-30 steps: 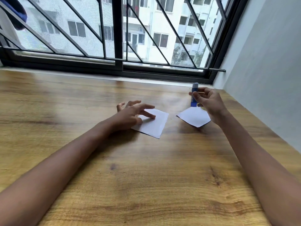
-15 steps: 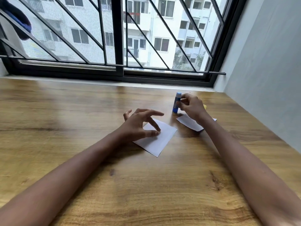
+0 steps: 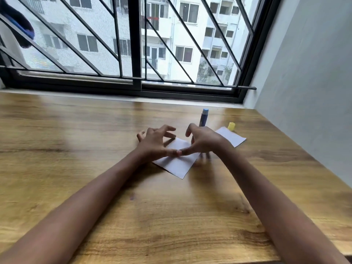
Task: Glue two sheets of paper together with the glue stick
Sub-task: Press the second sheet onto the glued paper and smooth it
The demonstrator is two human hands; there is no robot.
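Note:
A white paper sheet [image 3: 177,163] lies on the wooden table [image 3: 171,216]. My left hand [image 3: 155,144] rests its spread fingertips and thumb on the sheet's left part. My right hand [image 3: 202,142] hovers over the sheet's right corner, fingers apart, its thumb tip meeting my left thumb. The blue glue stick [image 3: 203,118] stands upright and uncapped just behind my right hand, its base hidden by the fingers. The second white sheet [image 3: 232,138] lies to the right, partly covered by my right wrist. The yellow cap [image 3: 231,126] stands at that sheet's far edge.
A grey wall [image 3: 304,92] bounds the table on the right. A barred black window frame [image 3: 135,88] runs along the far edge. Bare wood stretches to the left and toward me.
My right hand set the glue stick upright on the table, let go and moved left onto the near sheet beside my left hand. The yellow cap came into view. The camera tilted down.

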